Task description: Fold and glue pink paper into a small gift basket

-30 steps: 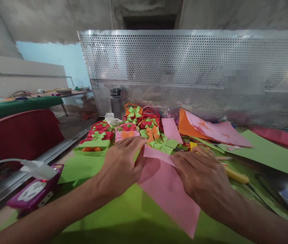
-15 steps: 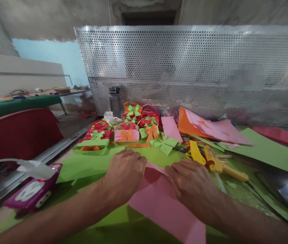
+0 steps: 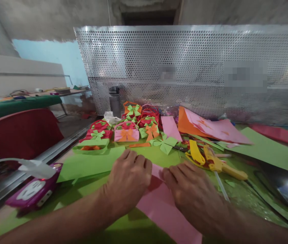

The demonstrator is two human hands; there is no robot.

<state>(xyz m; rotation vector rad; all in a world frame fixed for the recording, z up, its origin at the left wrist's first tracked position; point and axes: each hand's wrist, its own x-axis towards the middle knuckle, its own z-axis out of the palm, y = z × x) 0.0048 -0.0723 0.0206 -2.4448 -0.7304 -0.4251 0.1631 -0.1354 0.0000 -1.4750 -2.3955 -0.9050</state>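
Observation:
A long sheet of pink paper (image 3: pixel 168 211) slants from between my hands down to the lower edge of the view. Its far end is folded over toward me in a narrow flap. My left hand (image 3: pixel 131 179) is closed on the left side of that folded end, knuckles up. My right hand (image 3: pixel 194 191) grips the right side, thumb and fingers pressed at the fold. The fingertips of both hands are mostly hidden under the knuckles. A light green sheet (image 3: pixel 90 162) lies just beyond my left hand. A yellow glue gun (image 3: pixel 217 164) rests beyond my right hand.
Small paper bags with bows (image 3: pixel 126 132) crowd the back of the table, near a grey bottle (image 3: pixel 115 101). Yellow-handled scissors (image 3: pixel 196 152) lie by the glue gun. A purple power strip (image 3: pixel 33 193) sits at left. Pink and orange sheets (image 3: pixel 210 127) and a perforated metal screen (image 3: pixel 144 54) stand behind.
Both hands have shifted slightly along the folded end, the left one rightward. The pink paper's near part has swung a little, and the fold looks flatter.

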